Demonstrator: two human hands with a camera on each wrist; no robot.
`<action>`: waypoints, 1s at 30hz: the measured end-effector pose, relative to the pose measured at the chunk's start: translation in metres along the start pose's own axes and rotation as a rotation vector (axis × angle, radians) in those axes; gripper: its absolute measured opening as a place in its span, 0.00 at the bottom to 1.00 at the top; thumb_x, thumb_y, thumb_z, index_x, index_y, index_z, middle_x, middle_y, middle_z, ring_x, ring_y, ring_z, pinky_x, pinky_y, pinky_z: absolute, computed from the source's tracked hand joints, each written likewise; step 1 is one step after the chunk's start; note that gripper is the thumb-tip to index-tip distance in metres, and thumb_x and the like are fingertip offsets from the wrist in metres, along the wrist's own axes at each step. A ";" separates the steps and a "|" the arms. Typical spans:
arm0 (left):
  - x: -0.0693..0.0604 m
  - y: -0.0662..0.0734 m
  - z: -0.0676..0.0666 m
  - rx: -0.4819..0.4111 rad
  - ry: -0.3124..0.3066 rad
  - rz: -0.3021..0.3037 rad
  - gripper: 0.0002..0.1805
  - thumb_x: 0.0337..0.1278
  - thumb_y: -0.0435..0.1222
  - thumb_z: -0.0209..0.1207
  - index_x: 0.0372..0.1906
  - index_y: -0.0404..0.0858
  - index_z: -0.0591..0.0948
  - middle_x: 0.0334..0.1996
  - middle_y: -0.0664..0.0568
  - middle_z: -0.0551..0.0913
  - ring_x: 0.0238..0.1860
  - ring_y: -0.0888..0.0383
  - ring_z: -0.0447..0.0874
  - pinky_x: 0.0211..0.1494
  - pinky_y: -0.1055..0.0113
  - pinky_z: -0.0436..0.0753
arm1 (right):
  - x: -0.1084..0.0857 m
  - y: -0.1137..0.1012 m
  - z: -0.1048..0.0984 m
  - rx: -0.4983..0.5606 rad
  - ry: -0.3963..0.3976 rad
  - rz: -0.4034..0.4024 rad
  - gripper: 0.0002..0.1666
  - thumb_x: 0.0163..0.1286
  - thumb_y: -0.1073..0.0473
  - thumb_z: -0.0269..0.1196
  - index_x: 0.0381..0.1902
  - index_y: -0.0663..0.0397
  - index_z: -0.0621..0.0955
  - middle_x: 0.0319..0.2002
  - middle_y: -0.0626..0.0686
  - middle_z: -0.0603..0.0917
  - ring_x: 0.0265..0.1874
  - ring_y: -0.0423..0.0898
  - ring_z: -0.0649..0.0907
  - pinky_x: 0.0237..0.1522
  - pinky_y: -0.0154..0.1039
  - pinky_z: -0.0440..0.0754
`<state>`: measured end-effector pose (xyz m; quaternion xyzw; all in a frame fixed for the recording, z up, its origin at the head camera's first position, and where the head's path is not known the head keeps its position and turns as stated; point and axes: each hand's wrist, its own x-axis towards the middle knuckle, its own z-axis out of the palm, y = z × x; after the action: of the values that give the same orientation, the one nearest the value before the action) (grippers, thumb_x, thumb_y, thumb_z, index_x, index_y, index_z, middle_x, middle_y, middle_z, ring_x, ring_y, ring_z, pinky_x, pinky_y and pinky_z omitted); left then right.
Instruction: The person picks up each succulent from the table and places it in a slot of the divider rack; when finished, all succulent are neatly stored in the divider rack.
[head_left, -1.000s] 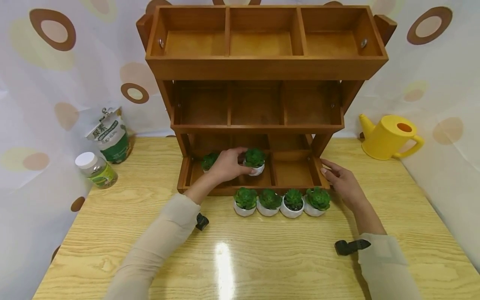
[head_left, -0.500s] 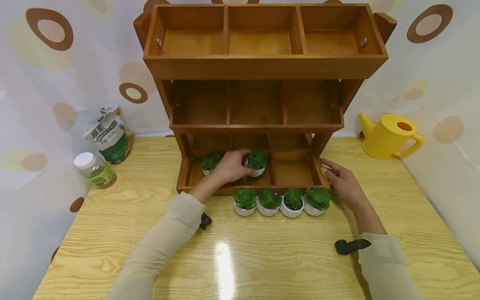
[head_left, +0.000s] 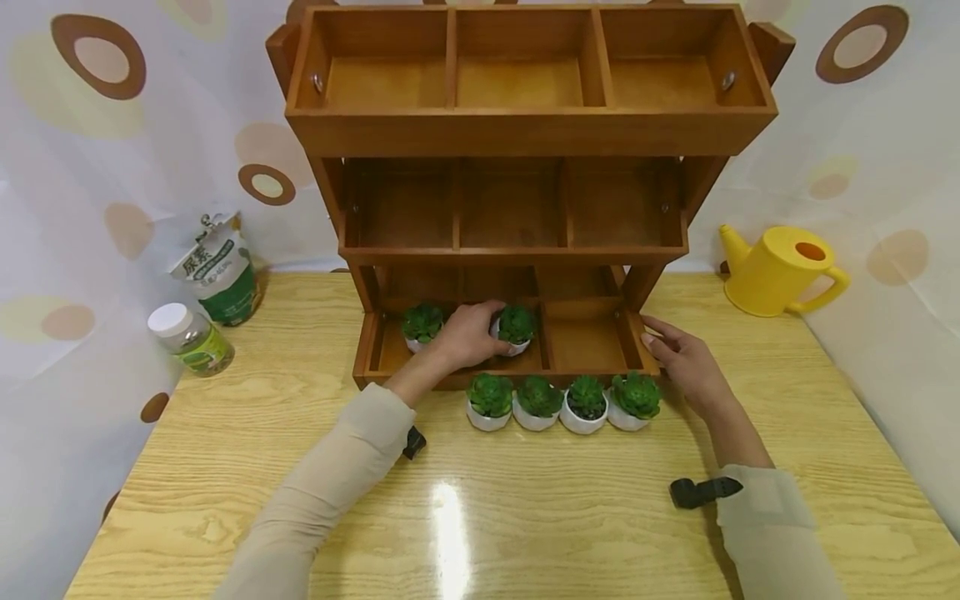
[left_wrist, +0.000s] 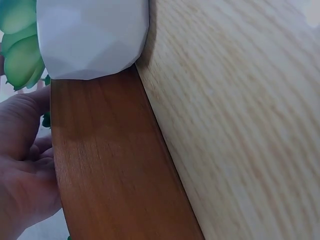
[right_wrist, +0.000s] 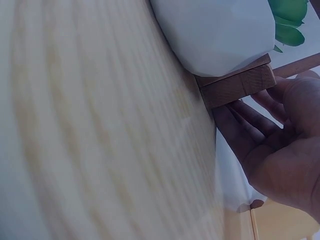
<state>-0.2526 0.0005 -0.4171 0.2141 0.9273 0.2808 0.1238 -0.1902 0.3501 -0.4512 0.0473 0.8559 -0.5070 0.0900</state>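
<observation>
Succulent (head_left: 516, 327) in left hand (head_left: 467, 335), right hand (head_left: 688, 367) apart, touching shelf (head_left: 525, 135)

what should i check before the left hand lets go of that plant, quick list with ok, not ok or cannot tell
1. Left hand grips the potted plant: ok, fingers and thumb at its white pot.
2. Plant is at the middle compartment of the bottom tier: ok.
3. Pot rests on the compartment floor: cannot tell, the hand hides its base.
4. Right hand touches the shelf: ok, at the right end of the bottom tier.
5. Plant in the left compartment is upright: ok.
6. All plants are in the shelf: not ok, four plants stand before it.
</observation>
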 end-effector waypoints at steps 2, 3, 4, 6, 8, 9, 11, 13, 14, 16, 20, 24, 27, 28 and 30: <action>0.000 0.001 0.000 -0.002 -0.001 -0.003 0.42 0.59 0.47 0.70 0.75 0.38 0.68 0.66 0.43 0.79 0.62 0.46 0.81 0.66 0.53 0.80 | 0.000 0.000 0.000 0.005 -0.003 0.001 0.36 0.82 0.40 0.46 0.82 0.42 0.56 0.71 0.67 0.72 0.41 0.24 0.82 0.43 0.25 0.83; -0.001 0.001 0.000 0.000 -0.001 -0.004 0.42 0.59 0.47 0.70 0.75 0.38 0.68 0.65 0.43 0.80 0.62 0.46 0.81 0.66 0.53 0.80 | 0.000 0.000 0.000 0.005 -0.004 0.002 0.36 0.82 0.40 0.46 0.82 0.42 0.56 0.71 0.67 0.72 0.41 0.24 0.82 0.43 0.26 0.83; -0.001 0.001 0.000 0.003 -0.001 -0.006 0.42 0.60 0.47 0.70 0.75 0.38 0.68 0.65 0.43 0.80 0.62 0.46 0.81 0.66 0.53 0.80 | 0.000 0.000 0.000 0.006 -0.005 0.002 0.36 0.82 0.40 0.46 0.82 0.42 0.56 0.71 0.67 0.72 0.41 0.24 0.83 0.43 0.26 0.83; -0.001 0.002 -0.001 0.007 -0.002 -0.011 0.41 0.60 0.47 0.69 0.75 0.37 0.68 0.66 0.42 0.79 0.63 0.45 0.81 0.66 0.53 0.79 | -0.001 0.000 0.000 0.007 -0.007 0.004 0.36 0.82 0.40 0.46 0.82 0.42 0.56 0.71 0.68 0.72 0.41 0.25 0.83 0.43 0.25 0.83; -0.001 0.003 -0.002 0.008 -0.002 -0.016 0.41 0.60 0.47 0.69 0.75 0.37 0.68 0.66 0.42 0.79 0.64 0.45 0.80 0.67 0.53 0.79 | -0.001 0.000 0.000 0.007 -0.006 0.008 0.36 0.82 0.40 0.46 0.82 0.41 0.56 0.71 0.67 0.71 0.42 0.25 0.83 0.43 0.25 0.83; -0.001 0.003 -0.002 0.006 -0.004 -0.018 0.41 0.60 0.47 0.69 0.75 0.36 0.68 0.67 0.42 0.78 0.64 0.44 0.79 0.67 0.53 0.79 | -0.001 0.000 0.000 0.005 -0.005 0.010 0.36 0.82 0.40 0.46 0.82 0.41 0.56 0.71 0.67 0.71 0.42 0.25 0.83 0.43 0.24 0.83; -0.002 0.003 -0.003 0.001 -0.008 -0.023 0.41 0.60 0.46 0.70 0.75 0.36 0.68 0.68 0.41 0.77 0.66 0.44 0.78 0.68 0.53 0.78 | -0.001 0.000 0.001 0.007 -0.004 0.009 0.36 0.82 0.40 0.47 0.82 0.41 0.56 0.71 0.68 0.72 0.42 0.25 0.83 0.44 0.24 0.82; -0.002 0.003 -0.004 -0.005 -0.013 -0.030 0.42 0.60 0.47 0.70 0.75 0.36 0.68 0.69 0.42 0.77 0.67 0.44 0.77 0.68 0.53 0.78 | -0.002 0.000 0.001 0.009 -0.001 0.002 0.37 0.82 0.40 0.47 0.81 0.43 0.57 0.70 0.68 0.72 0.41 0.24 0.83 0.44 0.24 0.82; -0.002 0.003 -0.004 -0.008 -0.015 -0.034 0.42 0.60 0.47 0.70 0.75 0.37 0.68 0.69 0.42 0.76 0.67 0.44 0.77 0.69 0.52 0.77 | -0.002 0.000 0.001 0.009 0.000 -0.003 0.37 0.82 0.40 0.47 0.81 0.44 0.57 0.70 0.68 0.73 0.41 0.24 0.83 0.44 0.23 0.82; -0.003 0.002 -0.004 -0.015 -0.020 -0.039 0.42 0.60 0.47 0.70 0.75 0.37 0.68 0.69 0.42 0.76 0.68 0.43 0.76 0.69 0.52 0.77 | -0.002 0.000 0.002 0.012 0.004 -0.016 0.37 0.81 0.40 0.48 0.81 0.46 0.58 0.69 0.69 0.74 0.41 0.24 0.83 0.44 0.23 0.82; -0.004 0.002 -0.005 -0.025 -0.023 -0.043 0.41 0.60 0.46 0.69 0.75 0.38 0.68 0.69 0.41 0.76 0.68 0.42 0.75 0.69 0.51 0.77 | -0.003 0.000 0.002 -0.002 0.021 -0.036 0.38 0.81 0.39 0.48 0.81 0.48 0.59 0.67 0.69 0.75 0.40 0.23 0.82 0.44 0.22 0.81; -0.006 0.001 -0.008 -0.033 -0.017 -0.036 0.39 0.61 0.45 0.69 0.75 0.39 0.69 0.67 0.42 0.78 0.67 0.43 0.76 0.68 0.51 0.78 | -0.003 0.000 0.002 -0.016 0.028 -0.035 0.38 0.81 0.38 0.48 0.81 0.46 0.59 0.67 0.69 0.76 0.40 0.23 0.82 0.44 0.21 0.80; -0.009 0.001 -0.010 -0.047 -0.010 -0.023 0.38 0.61 0.44 0.69 0.74 0.40 0.70 0.67 0.43 0.79 0.66 0.44 0.77 0.67 0.51 0.78 | -0.003 -0.001 0.002 -0.026 0.027 -0.027 0.38 0.81 0.38 0.48 0.81 0.45 0.59 0.67 0.68 0.76 0.41 0.23 0.82 0.44 0.20 0.79; -0.010 0.000 -0.012 -0.052 -0.006 -0.015 0.37 0.61 0.44 0.69 0.74 0.40 0.70 0.67 0.44 0.78 0.66 0.44 0.78 0.67 0.51 0.78 | -0.003 -0.001 0.002 -0.032 0.029 -0.026 0.38 0.81 0.38 0.48 0.81 0.45 0.59 0.67 0.68 0.76 0.41 0.23 0.82 0.44 0.20 0.79; -0.012 -0.001 -0.014 -0.065 0.004 0.005 0.37 0.62 0.42 0.68 0.74 0.40 0.70 0.67 0.44 0.78 0.66 0.45 0.78 0.67 0.52 0.79 | -0.003 -0.001 0.002 -0.038 0.031 -0.027 0.38 0.81 0.38 0.48 0.80 0.44 0.60 0.67 0.68 0.76 0.41 0.23 0.82 0.44 0.20 0.79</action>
<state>-0.2472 -0.0124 -0.4054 0.2115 0.9176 0.3114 0.1281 -0.1868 0.3482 -0.4503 0.0417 0.8671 -0.4912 0.0708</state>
